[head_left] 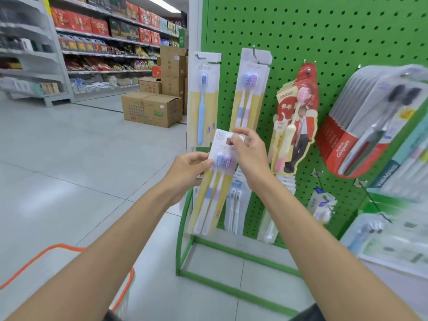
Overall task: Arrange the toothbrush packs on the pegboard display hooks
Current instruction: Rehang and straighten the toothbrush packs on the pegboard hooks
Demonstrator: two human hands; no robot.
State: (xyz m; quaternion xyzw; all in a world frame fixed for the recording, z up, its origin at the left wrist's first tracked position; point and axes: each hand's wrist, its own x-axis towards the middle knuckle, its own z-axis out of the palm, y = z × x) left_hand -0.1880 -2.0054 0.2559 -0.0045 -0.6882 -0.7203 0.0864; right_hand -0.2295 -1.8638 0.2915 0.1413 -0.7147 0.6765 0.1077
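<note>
Toothbrush pack [214,181] before green pegboard [324,31], left hand [190,169] gripping its edge, right hand [249,151] pinching its top

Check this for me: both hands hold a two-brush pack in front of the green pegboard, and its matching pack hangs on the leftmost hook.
One detail is wrong. The left hand and right hand do hold the two-brush pack in front of the green pegboard, but the matching pack hangs on the second hook from the left; the leftmost holds a single-brush pack. The head view shows this.

Tilted two-brush pack [214,181] before green pegboard [324,38]
</note>
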